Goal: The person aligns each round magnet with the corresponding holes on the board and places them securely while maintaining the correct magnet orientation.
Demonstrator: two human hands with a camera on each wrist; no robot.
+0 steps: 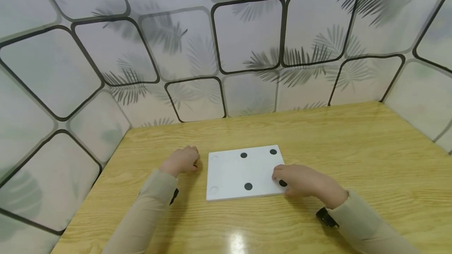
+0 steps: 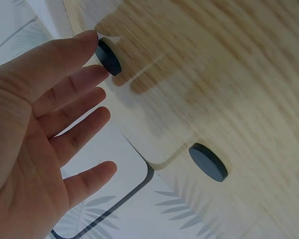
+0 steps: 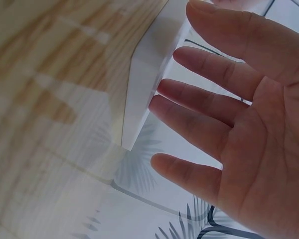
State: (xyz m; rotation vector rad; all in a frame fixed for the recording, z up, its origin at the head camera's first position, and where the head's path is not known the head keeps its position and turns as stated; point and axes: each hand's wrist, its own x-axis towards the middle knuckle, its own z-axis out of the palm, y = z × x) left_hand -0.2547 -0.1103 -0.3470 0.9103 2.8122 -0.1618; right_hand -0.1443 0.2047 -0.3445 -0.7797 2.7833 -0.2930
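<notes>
A white rectangular board [image 1: 229, 171] lies on the table, with several black discs set in it. Two shallow round recesses [image 1: 214, 189] at its left end hold no disc. To the left of the board, my left hand [image 1: 181, 160] pinches a loose black disc [image 2: 108, 57] at the tabletop between thumb and forefinger, its other fingers spread. Another loose black disc [image 2: 208, 162] lies on the wood nearby; in the head view it is hidden by the left hand or arm. My right hand [image 1: 303, 181], fingers extended, rests at the board's right end, partly over the lower right disc [image 1: 283, 183].
The light wood table [image 1: 318, 128] meets a patterned backdrop [image 1: 247, 34] behind and at both sides. Both forearms wear beige sleeves [image 1: 152, 203], and a dark wrist device [image 1: 326, 218] sits under the right cuff.
</notes>
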